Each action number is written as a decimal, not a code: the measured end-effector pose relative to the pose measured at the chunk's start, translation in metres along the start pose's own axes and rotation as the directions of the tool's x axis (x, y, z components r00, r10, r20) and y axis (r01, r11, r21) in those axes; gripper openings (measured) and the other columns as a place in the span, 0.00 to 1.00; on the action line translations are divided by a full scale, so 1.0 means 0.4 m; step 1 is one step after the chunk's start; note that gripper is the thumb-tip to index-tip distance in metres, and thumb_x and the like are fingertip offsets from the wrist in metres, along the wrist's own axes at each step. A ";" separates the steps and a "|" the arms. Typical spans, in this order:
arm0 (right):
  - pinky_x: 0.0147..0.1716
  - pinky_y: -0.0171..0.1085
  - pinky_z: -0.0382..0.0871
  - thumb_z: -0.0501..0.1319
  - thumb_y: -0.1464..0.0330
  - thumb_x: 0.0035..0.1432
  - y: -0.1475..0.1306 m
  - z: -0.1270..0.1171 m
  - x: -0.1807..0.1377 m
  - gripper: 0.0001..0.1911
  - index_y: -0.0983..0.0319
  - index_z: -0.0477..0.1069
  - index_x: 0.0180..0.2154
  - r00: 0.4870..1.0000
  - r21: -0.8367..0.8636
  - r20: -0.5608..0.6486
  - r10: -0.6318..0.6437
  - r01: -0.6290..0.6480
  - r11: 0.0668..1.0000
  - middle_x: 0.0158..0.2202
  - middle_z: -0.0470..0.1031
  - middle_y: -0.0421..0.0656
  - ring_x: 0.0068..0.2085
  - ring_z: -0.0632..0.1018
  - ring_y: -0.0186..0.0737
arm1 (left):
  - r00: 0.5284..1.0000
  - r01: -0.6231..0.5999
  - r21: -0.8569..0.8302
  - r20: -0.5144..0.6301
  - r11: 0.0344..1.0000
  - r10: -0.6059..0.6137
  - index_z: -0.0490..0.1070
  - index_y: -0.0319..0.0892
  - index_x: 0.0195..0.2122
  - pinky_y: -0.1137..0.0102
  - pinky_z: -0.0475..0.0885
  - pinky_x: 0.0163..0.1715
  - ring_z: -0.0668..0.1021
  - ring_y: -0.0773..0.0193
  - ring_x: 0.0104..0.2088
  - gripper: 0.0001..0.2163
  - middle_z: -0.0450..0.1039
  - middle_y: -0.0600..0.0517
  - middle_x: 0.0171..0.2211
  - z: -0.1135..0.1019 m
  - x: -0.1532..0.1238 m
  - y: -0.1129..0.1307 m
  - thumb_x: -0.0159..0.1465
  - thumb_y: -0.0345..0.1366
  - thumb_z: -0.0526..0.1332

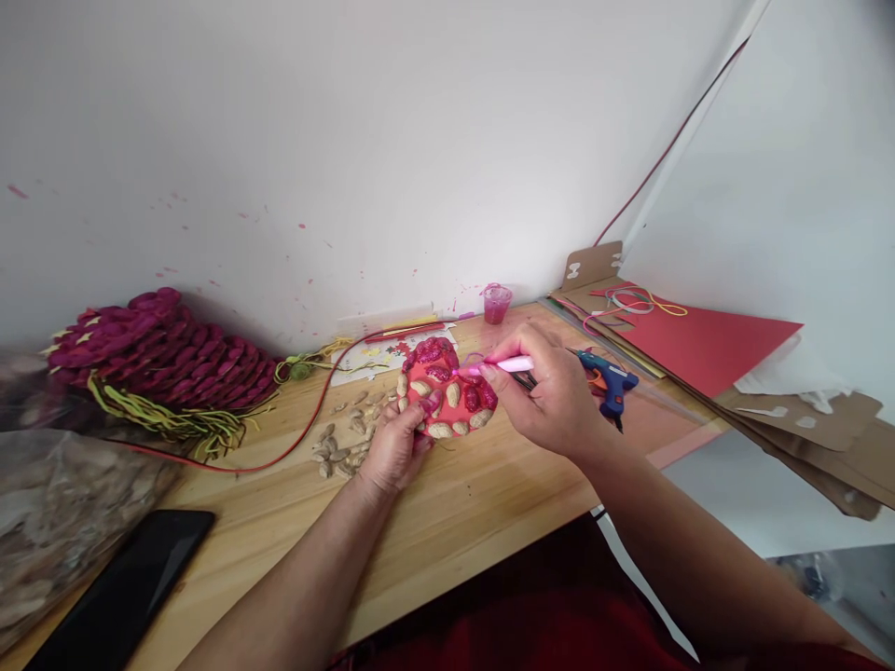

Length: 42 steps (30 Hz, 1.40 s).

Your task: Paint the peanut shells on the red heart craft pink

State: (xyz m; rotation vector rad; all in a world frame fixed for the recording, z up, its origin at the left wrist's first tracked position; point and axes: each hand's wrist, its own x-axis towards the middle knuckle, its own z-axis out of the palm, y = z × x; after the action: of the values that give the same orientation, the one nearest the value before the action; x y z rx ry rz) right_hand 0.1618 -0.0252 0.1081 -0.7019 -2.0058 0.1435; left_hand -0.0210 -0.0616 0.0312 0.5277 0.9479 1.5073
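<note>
Both arms reach forward from the bottom of the view and meet in the middle. The left arm comes in from the lower left, bare and nearly straight. The left hand [395,447] is turned palm down, its fingers [426,405] curled shut in a grip with the tips pointing up and to the right. The right arm comes in from the lower right, bare too, and bends at the wrist. The right hand [552,396] sits a bit higher, back facing up, with its fingers [489,373] pinched tight and pointing left. The two hands are close together, almost touching.
</note>
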 end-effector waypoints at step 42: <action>0.41 0.46 0.71 0.63 0.69 0.66 -0.039 0.009 -0.048 0.04 0.56 0.68 0.40 0.989 0.126 -0.134 0.062 -0.045 0.991 0.36 0.78 0.41 0.39 0.79 0.43 | 0.957 -0.259 0.141 0.170 0.955 0.234 0.81 0.41 0.29 0.73 0.68 0.27 0.73 0.69 0.24 0.13 0.78 0.53 0.26 -0.031 0.018 -0.031 0.52 0.44 0.79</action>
State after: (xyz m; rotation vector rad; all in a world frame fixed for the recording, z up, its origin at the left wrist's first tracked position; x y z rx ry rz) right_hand 0.1595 -0.0476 0.0974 -0.6692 -1.8308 0.2424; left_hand -0.0247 -0.0586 0.0128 0.8951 0.9145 1.5936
